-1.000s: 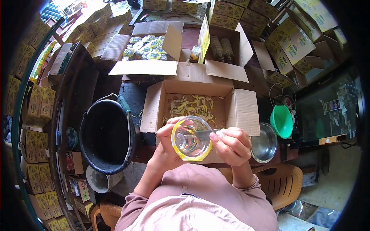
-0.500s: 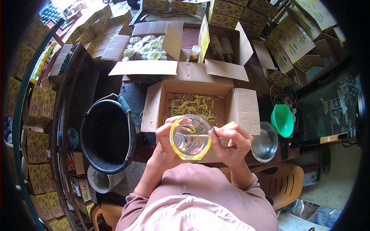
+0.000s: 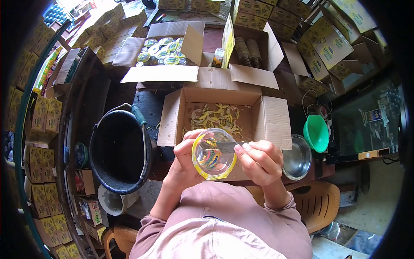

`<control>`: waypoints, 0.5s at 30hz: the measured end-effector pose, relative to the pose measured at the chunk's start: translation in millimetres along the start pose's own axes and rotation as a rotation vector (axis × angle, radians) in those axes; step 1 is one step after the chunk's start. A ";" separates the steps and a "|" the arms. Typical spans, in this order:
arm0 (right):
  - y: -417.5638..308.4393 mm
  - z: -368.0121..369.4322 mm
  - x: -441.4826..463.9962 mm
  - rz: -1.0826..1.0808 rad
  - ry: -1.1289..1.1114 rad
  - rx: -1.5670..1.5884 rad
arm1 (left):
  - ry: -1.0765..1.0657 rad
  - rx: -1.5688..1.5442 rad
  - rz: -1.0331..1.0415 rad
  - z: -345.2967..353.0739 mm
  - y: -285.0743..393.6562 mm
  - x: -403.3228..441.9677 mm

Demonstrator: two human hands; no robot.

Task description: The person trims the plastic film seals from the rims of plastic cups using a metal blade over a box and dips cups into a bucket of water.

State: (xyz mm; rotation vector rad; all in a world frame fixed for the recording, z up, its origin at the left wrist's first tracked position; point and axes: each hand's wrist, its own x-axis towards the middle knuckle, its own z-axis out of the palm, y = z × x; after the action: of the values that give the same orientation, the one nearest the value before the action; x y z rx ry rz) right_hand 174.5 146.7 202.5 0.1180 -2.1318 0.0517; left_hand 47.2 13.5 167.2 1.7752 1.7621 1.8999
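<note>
My left hand (image 3: 184,163) is wrapped round a clear plastic cup (image 3: 216,169) with a yellow rim, its mouth tilted up toward me. In my right hand (image 3: 261,162) a thin dark blade (image 3: 224,144) is pinched between thumb and fingers. The blade lies across the cup's mouth; whether its tip goes inside, I cannot tell. Coloured print shows through the cup's wall. Just beyond both hands an open cardboard box (image 3: 248,151) holds a heap of curled yellow and white strips (image 3: 215,116).
A black bucket (image 3: 97,166) stands at left. To the right are a metal bowl (image 3: 304,162) and a green bowl (image 3: 317,134). Behind, one carton (image 3: 159,74) holds several sealed cups, another (image 3: 254,77) stacked cups. A plastic chair (image 3: 321,203) stands at right.
The blade has swung from the cup's right rim to lie across its mouth. My right hand has turned with it and its fingers have closed in. My left hand stays nearly still.
</note>
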 end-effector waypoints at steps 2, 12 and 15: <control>0.9 -3.1 0.6 -0.023 -0.027 -0.023 | -0.013 0.044 0.014 -1.9 3.3 2.8; -3.0 -0.8 -1.3 0.041 0.034 -0.003 | -0.012 0.087 0.017 2.8 7.7 4.0; -7.4 2.2 1.1 0.135 0.063 0.046 | -0.001 0.075 -0.006 3.7 8.0 2.2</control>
State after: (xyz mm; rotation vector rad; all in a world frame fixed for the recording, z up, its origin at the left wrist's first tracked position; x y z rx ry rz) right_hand 172.9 139.1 202.2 -0.0002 -2.0738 0.1816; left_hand 54.0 14.5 173.1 1.7914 1.8599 1.8547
